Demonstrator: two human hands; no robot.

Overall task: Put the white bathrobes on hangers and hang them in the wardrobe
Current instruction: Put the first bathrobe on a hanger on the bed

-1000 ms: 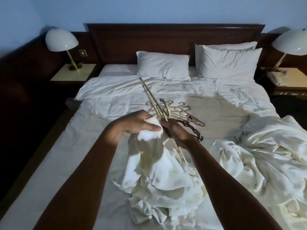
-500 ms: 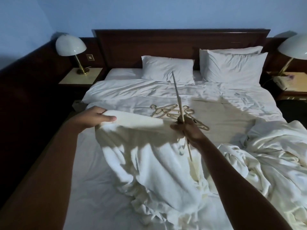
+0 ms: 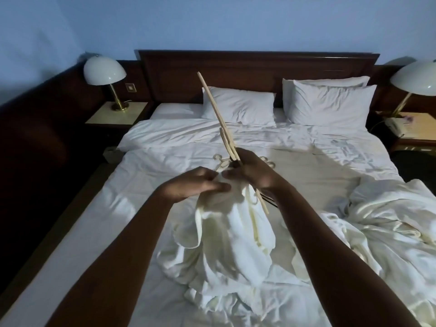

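— Two hands over the bed (image 3: 77, 244), close together?
— Yes. Left hand (image 3: 193, 185) with fingers curled, pinching the top of the robe (image 3: 226, 239). Right hand (image 3: 254, 171) closed round the hanger (image 3: 221, 123), just beside the left, maybe touching the cloth too; hard to tell, a bit blurred.
— Hanger upright?
— Tilted, seen edge-on. Upper end pointing up and left toward the headboard (image 3: 259, 69), lower end sticking out below the right wrist, next to the robe.
— And the robe itself?
— Lifted at the top, hanging down from the hands, the rest heaped on the sheet between the forearms.
— Anything else on the bed?
— More hangers (image 3: 220, 161) lying flat just behind the hands, partly hidden. Another white heap (image 3: 382, 223) at the right, robe or cover, cannot say. Three pillows (image 3: 240, 107) at the head.
— Around the bed?
— Two lamps, left lamp (image 3: 103, 72) and right lamp (image 3: 417, 79), each on a nightstand; phone (image 3: 396, 125) under the right one. Blue wall (image 3: 212, 24) behind, dim light.
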